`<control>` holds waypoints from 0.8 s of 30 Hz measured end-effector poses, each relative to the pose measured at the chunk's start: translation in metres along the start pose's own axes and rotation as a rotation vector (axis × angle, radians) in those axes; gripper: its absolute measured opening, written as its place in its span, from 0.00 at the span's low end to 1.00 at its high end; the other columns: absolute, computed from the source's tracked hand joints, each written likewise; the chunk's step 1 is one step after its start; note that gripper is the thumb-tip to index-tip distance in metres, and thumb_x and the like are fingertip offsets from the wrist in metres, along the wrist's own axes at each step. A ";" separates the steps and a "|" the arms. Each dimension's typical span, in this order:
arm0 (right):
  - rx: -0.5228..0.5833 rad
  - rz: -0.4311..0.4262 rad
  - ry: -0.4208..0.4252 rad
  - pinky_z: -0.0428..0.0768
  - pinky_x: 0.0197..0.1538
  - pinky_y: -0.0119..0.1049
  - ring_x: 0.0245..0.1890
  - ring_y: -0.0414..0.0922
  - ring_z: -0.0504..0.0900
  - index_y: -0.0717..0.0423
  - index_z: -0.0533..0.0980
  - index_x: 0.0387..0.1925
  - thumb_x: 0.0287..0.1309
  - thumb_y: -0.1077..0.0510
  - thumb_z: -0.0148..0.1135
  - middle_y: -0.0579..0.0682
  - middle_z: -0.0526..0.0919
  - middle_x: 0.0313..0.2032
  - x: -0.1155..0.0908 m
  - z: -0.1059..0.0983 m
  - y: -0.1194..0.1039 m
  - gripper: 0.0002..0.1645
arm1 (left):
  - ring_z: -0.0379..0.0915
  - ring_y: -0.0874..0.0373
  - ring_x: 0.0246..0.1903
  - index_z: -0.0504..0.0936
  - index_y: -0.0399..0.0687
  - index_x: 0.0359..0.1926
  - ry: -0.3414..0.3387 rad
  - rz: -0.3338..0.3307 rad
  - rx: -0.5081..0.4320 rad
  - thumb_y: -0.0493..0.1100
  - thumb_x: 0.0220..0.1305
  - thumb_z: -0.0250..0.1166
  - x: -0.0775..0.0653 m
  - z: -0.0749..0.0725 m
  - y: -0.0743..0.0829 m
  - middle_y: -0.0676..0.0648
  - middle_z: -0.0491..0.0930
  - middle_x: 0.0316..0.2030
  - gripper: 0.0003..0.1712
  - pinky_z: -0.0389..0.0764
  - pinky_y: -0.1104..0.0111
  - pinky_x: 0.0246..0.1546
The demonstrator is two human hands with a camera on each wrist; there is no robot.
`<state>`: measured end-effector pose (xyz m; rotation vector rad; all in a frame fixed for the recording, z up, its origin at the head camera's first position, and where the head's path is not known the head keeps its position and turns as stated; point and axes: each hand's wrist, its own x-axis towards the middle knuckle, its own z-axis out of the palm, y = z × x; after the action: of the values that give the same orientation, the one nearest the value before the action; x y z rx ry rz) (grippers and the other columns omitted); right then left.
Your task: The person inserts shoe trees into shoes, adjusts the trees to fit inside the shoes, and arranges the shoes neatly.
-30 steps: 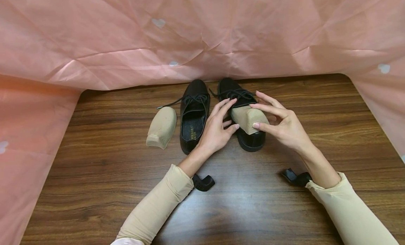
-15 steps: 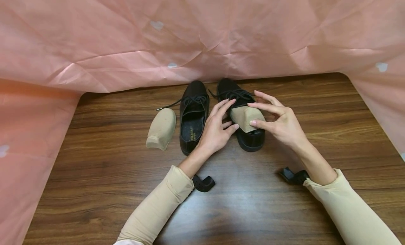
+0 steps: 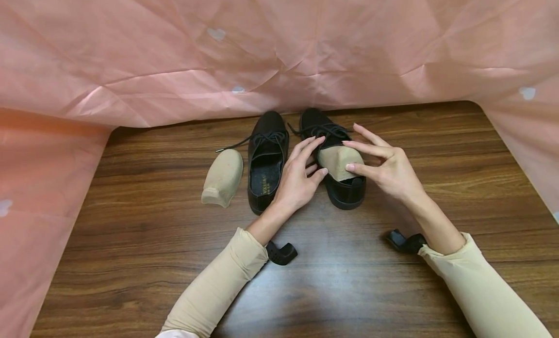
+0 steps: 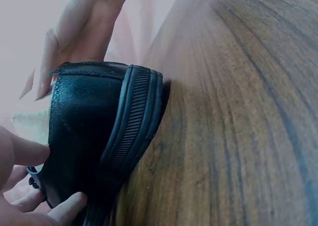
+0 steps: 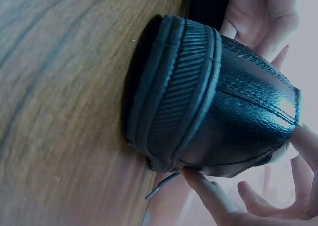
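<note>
A black lace-up shoe (image 3: 346, 195) stands right of centre in the head view, with a beige shoe tree (image 3: 338, 161) pushed into its opening. My right hand (image 3: 388, 170) pinches the shoe tree, thumb on its raised heel end and index finger farther forward; another finger lies along the shoe's right side. My left hand (image 3: 299, 180) holds the same shoe from the left, fingers reaching toward the laces and thumb at the rim. In the left wrist view, the left fingertips (image 4: 72, 206) touch the shoe's side (image 4: 82, 121). The front of the shoe tree is hidden inside the shoe.
The matching black shoe (image 3: 257, 200) stands close to the left, its insole visible. Beside it lies a second beige shoe tree (image 3: 223, 175) on the wooden table (image 3: 144, 260). A pink sheet (image 3: 279, 47) hangs behind the table. Black wrist-worn devices (image 3: 282, 254) stick out at both sleeves.
The shoe tree has shifted slightly forward and deeper into the right shoe, showing more of the heel opening. My right hand has moved a little with it; my left hand stays nearly still.
</note>
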<state>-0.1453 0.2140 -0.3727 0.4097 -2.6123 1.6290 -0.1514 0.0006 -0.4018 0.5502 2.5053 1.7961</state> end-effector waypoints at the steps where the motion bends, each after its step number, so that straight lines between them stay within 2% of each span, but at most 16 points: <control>1: -0.004 0.003 0.004 0.74 0.57 0.24 0.68 0.47 0.69 0.50 0.82 0.57 0.53 0.62 0.75 0.40 0.67 0.71 0.000 0.000 0.000 0.28 | 0.72 0.48 0.61 0.67 0.52 0.72 0.006 0.003 0.007 0.29 0.64 0.66 0.000 0.000 0.000 0.46 0.58 0.72 0.38 0.78 0.65 0.57; 7: -0.037 0.024 0.028 0.71 0.58 0.24 0.70 0.45 0.65 0.48 0.82 0.57 0.52 0.60 0.77 0.39 0.68 0.70 -0.002 0.000 -0.001 0.28 | 0.73 0.48 0.60 0.69 0.53 0.71 0.022 0.008 0.002 0.30 0.63 0.66 -0.001 0.004 0.000 0.47 0.59 0.72 0.37 0.79 0.63 0.57; 11: -0.050 0.013 0.015 0.66 0.63 0.25 0.72 0.43 0.62 0.47 0.82 0.58 0.55 0.59 0.74 0.39 0.67 0.70 -0.002 -0.001 0.001 0.27 | 0.74 0.48 0.59 0.70 0.53 0.71 0.037 0.013 0.010 0.30 0.63 0.67 0.000 0.006 0.000 0.47 0.61 0.71 0.37 0.78 0.62 0.57; 15: -0.052 -0.004 -0.005 0.66 0.62 0.24 0.69 0.46 0.66 0.47 0.82 0.58 0.57 0.58 0.73 0.38 0.67 0.71 0.001 -0.002 0.001 0.25 | 0.74 0.48 0.59 0.70 0.54 0.71 0.046 0.001 0.010 0.30 0.63 0.67 0.000 0.005 -0.001 0.47 0.61 0.71 0.36 0.79 0.61 0.56; 19: -0.035 -0.008 -0.004 0.71 0.58 0.25 0.64 0.43 0.73 0.48 0.83 0.56 0.56 0.59 0.74 0.39 0.68 0.70 0.004 -0.001 0.000 0.25 | 0.74 0.48 0.59 0.70 0.54 0.71 0.046 -0.002 0.020 0.30 0.63 0.67 -0.001 0.003 -0.001 0.48 0.61 0.71 0.37 0.79 0.62 0.57; 24: -0.009 -0.006 0.007 0.72 0.58 0.24 0.64 0.45 0.73 0.49 0.83 0.55 0.54 0.60 0.75 0.40 0.69 0.69 0.005 0.001 0.000 0.24 | 0.74 0.50 0.59 0.71 0.54 0.70 0.042 -0.006 0.021 0.30 0.62 0.67 0.000 0.001 0.000 0.49 0.61 0.71 0.37 0.78 0.63 0.58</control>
<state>-0.1505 0.2123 -0.3722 0.4108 -2.6100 1.6129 -0.1513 0.0015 -0.4026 0.5113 2.5528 1.8002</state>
